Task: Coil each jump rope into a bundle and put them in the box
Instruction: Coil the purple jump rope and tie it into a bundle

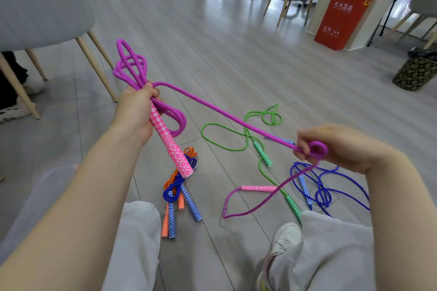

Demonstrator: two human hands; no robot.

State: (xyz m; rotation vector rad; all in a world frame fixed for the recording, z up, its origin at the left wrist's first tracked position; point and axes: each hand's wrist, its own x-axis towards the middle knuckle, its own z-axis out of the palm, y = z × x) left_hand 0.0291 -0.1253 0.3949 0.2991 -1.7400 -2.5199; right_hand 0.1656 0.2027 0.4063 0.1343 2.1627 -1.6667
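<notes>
Coiling the pink rope (212, 111): left hand (137, 106) gripping loops and handle, right fingers (305, 146) pinching slack at centre right; next, another wrap.

Five jump ropes show: one purple cord with pink patterned handles (173, 149), one loose green cord (227, 130), one loose blue cord (324, 186), and a coiled orange rope (181, 203) and coiled blue rope (192, 205) lying together. One red metal box (343, 19), one dark patterned bin (413, 73), two hands.

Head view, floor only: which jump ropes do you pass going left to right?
Coiled orange and blue bundle → loose pink handle → green rope → loose blue rope. The purple rope spans between left hand and right hand, so it is left out.
</notes>
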